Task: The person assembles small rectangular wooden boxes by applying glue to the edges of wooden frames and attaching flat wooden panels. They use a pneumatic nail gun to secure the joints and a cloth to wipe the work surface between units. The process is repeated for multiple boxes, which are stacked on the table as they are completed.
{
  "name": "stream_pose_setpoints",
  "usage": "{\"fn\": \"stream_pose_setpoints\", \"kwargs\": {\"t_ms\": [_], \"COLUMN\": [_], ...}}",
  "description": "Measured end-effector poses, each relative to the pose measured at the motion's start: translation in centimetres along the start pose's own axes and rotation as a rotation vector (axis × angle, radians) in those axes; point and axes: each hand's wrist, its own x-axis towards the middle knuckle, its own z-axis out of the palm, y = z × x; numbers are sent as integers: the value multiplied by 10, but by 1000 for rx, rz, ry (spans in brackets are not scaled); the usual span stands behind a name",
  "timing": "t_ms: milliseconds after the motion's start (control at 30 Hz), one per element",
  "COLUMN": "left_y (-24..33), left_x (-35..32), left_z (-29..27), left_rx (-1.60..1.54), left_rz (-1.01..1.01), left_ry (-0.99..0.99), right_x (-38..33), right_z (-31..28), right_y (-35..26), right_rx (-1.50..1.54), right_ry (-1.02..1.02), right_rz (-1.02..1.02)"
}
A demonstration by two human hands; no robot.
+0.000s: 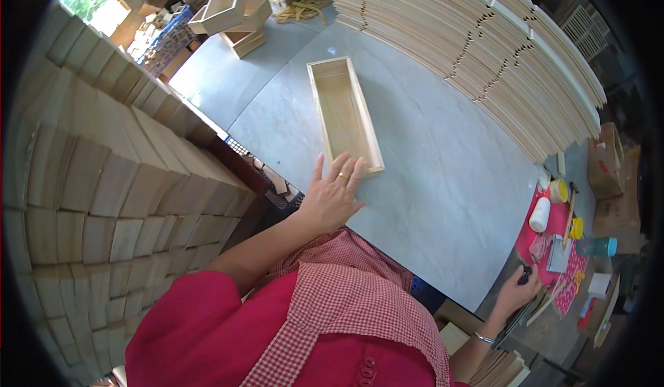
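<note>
A long open-topped wooden box (319, 96) lies on the pale marble-look table (443, 200), one short end toward me. My left hand (332, 195), a ring on one finger, rests its outstretched fingers over the near end of the box. The hand is open, palm down, and partly hides that end. Off to the right, my right hand (519, 291) is closed around a small black object (526, 275) beside the table's right edge. Most of that object is hidden by the fingers, so its kind cannot be made out.
Tall stacks of wooden blocks (124, 172) line the left. Thin wooden boards (429, 34) are piled along the far right edge. More wooden boxes (232, 13) stand at the far left. A side bench holds a white bottle (539, 215), a hammer (571, 210) and a teal jar (596, 246).
</note>
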Motion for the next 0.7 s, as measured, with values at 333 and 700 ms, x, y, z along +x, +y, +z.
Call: {"fn": "stream_pose_setpoints", "kwargs": {"t_ms": [333,700], "left_y": [11,7], "left_x": [13,-4], "left_z": [-4,-26], "left_rx": [88,-147], "left_rz": [-76,-6], "left_ry": [2,538], "right_x": [-73,-81], "right_z": [48,34], "right_y": [-179,-186], "right_rx": [652,699], "right_ry": [-342,-452], "right_rz": [-192,-85]}}
